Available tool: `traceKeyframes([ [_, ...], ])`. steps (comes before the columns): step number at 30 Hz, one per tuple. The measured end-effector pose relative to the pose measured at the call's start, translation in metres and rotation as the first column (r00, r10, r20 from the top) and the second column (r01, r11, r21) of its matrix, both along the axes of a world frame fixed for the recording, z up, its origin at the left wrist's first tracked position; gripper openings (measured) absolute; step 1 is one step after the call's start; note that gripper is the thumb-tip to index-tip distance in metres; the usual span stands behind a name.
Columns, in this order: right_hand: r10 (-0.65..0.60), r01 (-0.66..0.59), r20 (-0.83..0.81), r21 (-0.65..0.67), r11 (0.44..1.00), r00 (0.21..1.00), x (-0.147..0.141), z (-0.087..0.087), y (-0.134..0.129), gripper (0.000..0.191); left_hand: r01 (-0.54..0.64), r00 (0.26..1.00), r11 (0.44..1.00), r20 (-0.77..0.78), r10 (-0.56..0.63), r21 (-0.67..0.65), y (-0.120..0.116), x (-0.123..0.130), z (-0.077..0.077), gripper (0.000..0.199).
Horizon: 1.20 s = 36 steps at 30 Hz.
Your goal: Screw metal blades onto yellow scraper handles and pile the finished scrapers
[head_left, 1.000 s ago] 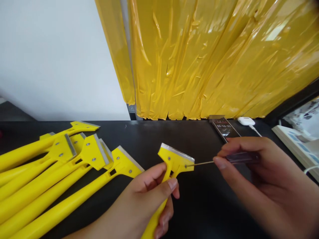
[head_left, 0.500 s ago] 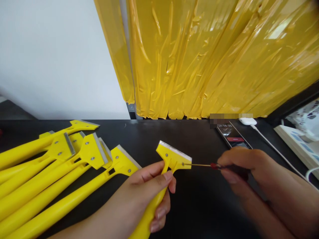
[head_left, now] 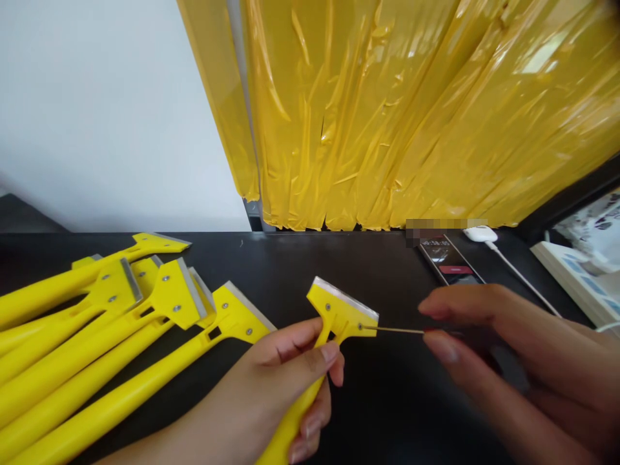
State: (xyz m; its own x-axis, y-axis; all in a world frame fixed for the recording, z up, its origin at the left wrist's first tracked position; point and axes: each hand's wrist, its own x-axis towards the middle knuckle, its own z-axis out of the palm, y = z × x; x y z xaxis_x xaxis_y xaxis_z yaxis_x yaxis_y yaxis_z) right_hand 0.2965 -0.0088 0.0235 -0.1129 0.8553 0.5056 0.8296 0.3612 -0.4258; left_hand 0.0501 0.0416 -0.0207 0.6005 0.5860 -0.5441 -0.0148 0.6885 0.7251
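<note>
My left hand [head_left: 295,374] is wrapped round the neck of a yellow scraper [head_left: 341,313], its metal blade edge facing up and away. Two screws show on the scraper's head. The thin shaft of a screwdriver [head_left: 394,330] reaches the right-hand screw from the side. My right hand [head_left: 504,361] has the screwdriver's handle between thumb and fingers, the index finger lifted a little off it; the handle is mostly hidden and blurred. Left of my hands lie several more yellow scrapers [head_left: 179,294], overlapping, heads toward the middle.
On the black table [head_left: 290,258], a phone [head_left: 450,258] lies behind my right hand, beside a white charger [head_left: 480,234] with its cable. A white power strip [head_left: 566,278] is at the far right. Yellow plastic sheeting [head_left: 363,116] hangs behind the table, next to a white panel [head_left: 106,116].
My right hand's index finger and thumb have spread apart on the screwdriver's handle. The screwdriver tip stays at the same screw. The held scraper has shifted slightly right and down.
</note>
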Motion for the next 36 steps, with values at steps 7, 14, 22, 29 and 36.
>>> traceKeyframes([
  [7,0.008,-0.002,0.134,-0.046,0.999,0.991,0.0004,0.0028,-0.0009,0.021,0.013,1.0,1.0,0.003,-0.014,0.025,0.0003,0.0012,0.0034,0.029],
  [14,0.034,-0.03,0.136,-0.035,0.999,0.99,0.0015,0.0043,-0.0004,0.016,-0.002,1.0,0.999,-0.017,0.003,0.038,-0.0017,-0.0011,0.0053,0.03],
  [22,0.029,-0.03,0.188,0.002,1.0,0.982,0.0004,0.0074,0.0009,0.018,0.01,1.0,0.999,-0.013,-0.009,0.034,-0.0006,-0.0009,0.0029,0.031],
  [29,0.079,-0.081,0.178,0.005,0.997,0.981,0.0006,0.0044,0.0018,0.023,0.019,1.0,0.999,-0.017,-0.019,0.049,-0.0008,-0.0015,0.0053,0.03],
  [36,0.081,-0.078,0.133,-0.03,0.997,0.988,0.0004,0.0034,0.0001,0.025,0.021,1.0,0.999,0.003,-0.021,0.048,-0.0007,-0.0004,0.0068,0.031],
])
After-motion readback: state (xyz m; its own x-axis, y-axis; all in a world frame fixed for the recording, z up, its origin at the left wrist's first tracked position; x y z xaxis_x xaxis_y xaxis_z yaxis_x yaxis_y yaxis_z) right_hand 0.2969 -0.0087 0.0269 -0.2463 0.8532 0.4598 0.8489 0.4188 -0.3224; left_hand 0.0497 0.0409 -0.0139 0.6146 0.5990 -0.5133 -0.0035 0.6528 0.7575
